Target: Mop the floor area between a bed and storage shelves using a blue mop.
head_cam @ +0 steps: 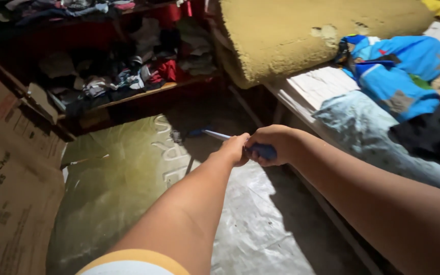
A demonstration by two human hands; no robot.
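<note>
Both arms stretch forward over a dim, cluttered floor. The left hand (234, 148) and the right hand (271, 145) meet on a long handle (219, 135), blue at the grip and paler farther out. The right hand's fingers are wrapped tight around the blue grip end; the left hand's fingers are curled over the shaft just ahead of it, touching the right hand. The handle runs away from the person, down and to the left, towards the dark floor in front of the shelves, where its far end is lost in shadow beside a small dark object that cannot be made out.

The floor is covered with a worn plastic sheet (128, 178), greenish where the light falls on it and greyish white nearer the person, creased and dusty. To the left a large brown cardboard box (6, 203) leans in, its flap open. Beyond the sheet stand dark wooden shelves (143, 94) heaped with crumpled clothes in red, white and black.

On the right a low bed frame (306, 91) runs along the wall. A thick yellow foam mattress (301, 35), torn in patches, is rolled back on it, and beside it lies a heap of cloth: a bright blue garment (403, 71), a pale blue sheet (367, 132) and something black nearer the edge.
</note>
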